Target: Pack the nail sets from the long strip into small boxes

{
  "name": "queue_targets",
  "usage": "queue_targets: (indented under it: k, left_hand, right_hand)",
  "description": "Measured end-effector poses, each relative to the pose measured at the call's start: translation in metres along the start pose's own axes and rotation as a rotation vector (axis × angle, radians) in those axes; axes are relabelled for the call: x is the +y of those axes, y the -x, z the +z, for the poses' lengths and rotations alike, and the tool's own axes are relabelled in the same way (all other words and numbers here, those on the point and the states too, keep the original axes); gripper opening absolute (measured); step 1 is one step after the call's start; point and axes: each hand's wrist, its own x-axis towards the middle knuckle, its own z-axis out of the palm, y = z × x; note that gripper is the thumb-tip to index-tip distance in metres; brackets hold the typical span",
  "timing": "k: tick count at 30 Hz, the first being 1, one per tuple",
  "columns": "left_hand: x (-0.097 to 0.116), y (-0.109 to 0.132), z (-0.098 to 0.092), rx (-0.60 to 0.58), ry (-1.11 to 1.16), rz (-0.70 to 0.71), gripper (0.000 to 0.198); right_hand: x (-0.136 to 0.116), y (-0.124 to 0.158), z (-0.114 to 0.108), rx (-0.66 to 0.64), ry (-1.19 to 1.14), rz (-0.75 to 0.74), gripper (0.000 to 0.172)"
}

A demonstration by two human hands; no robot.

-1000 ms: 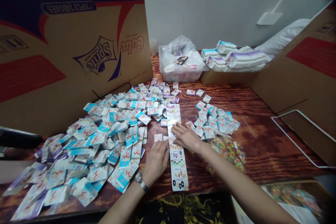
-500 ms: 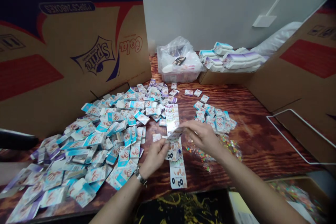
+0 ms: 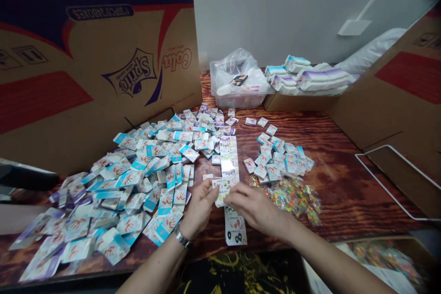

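our left hand (image 3: 198,206) and right hand (image 3: 257,209) have come up off the long printed card strip (image 3: 228,161), where they lay spread flat a moment ago. now a short printed card (image 3: 222,192) sits raised between them, and a gap has opened in the strip's line. our left fingers and thumb pinch the card's left end. our right fingers curl in at its lower right edge, touching it, though we cannot tell whether they grip it. the glossy upper length of strip lies on the counter (image 3: 339,193) above our hands, and a lower length (image 3: 235,227), printed with black rings, lies just below them.

a metal-link wristwatch (image 3: 182,239) circles our left wrist. to our left spreads a loose heap of small, flat white cartons (image 3: 138,179), edged in teal or purple and printed with a hand. a smaller heap of the same cartons (image 3: 279,161) lies to our right, beside a crinkly clear bag of bright little pieces (image 3: 292,200). the counter is dark, varnished wood with a swirling reddish grain. a corrugated cardboard sheet (image 3: 103,78) with upside-down sprite print stands along its left side. farther back sit a clear plastic tub (image 3: 237,101) holding a loose bag and stacked wrapped packs (image 3: 310,76) on a cardboard box (image 3: 296,103).
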Motion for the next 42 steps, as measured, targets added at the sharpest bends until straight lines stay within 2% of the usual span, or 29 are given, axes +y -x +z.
queue_targets:
  k: [3, 6, 8, 11, 14, 18, 23, 25, 28, 31, 33, 36, 38, 42]
  left_hand:
    - [0.002, 0.005, 0.002, -0.060, -0.130, 0.039, 0.026]
    - [0.007, 0.010, 0.002, -0.149, -0.114, -0.026, 0.030]
    - [0.006, 0.011, 0.003, -0.169, -0.133, -0.050, 0.030]
    - [0.000, 0.008, 0.003, -0.042, -0.124, -0.054, 0.024]
    - [-0.001, 0.006, 0.003, 0.079, 0.020, -0.122, 0.026]
    - [0.001, 0.007, 0.004, 0.036, 0.145, -0.236, 0.034]
    - [-0.019, 0.010, 0.007, 0.031, 0.018, -0.320, 0.042]
    - [-0.026, 0.012, 0.009, -0.032, -0.022, -0.350, 0.040]
    - [-0.024, 0.012, 0.010, -0.110, -0.129, -0.322, 0.038]
    - [-0.014, 0.008, 0.004, -0.043, -0.243, -0.200, 0.038]
    - [-0.009, 0.005, -0.002, 0.009, -0.273, -0.157, 0.038]
    - [-0.009, 0.002, -0.010, 0.047, -0.275, -0.155, 0.037]
    - [-0.012, 0.002, -0.011, 0.060, -0.269, -0.168, 0.037]
    - [-0.015, 0.004, -0.009, 0.061, -0.270, -0.172, 0.037]
  right_hand:
    - [0.010, -0.009, 0.001, 0.004, 0.023, 0.077, 0.021]
    - [0.017, -0.013, 0.004, 0.048, 0.017, 0.122, 0.028]
    - [0.018, -0.012, 0.007, 0.051, 0.017, 0.112, 0.022]
    - [0.015, -0.005, 0.013, 0.081, 0.173, -0.025, 0.020]
    - [0.011, 0.007, 0.019, 0.090, 0.323, -0.194, 0.023]
    - [0.013, 0.026, 0.030, 0.120, 0.427, -0.214, 0.023]
    - [0.017, 0.048, 0.042, 0.088, 0.456, -0.261, 0.021]
    - [0.019, 0.055, 0.039, 0.086, 0.401, -0.187, 0.020]
    - [0.029, 0.070, 0.020, 0.159, 0.204, 0.150, 0.020]
    - [0.043, 0.093, -0.005, 0.236, 0.016, 0.511, 0.019]
    - [0.050, 0.112, -0.013, 0.166, -0.074, 0.647, 0.022]
    - [0.053, 0.137, -0.008, -0.043, -0.159, 0.726, 0.024]
    - [0.050, 0.147, 0.005, -0.108, -0.137, 0.728, 0.025]
    - [0.039, 0.149, 0.029, -0.216, -0.075, 0.630, 0.026]
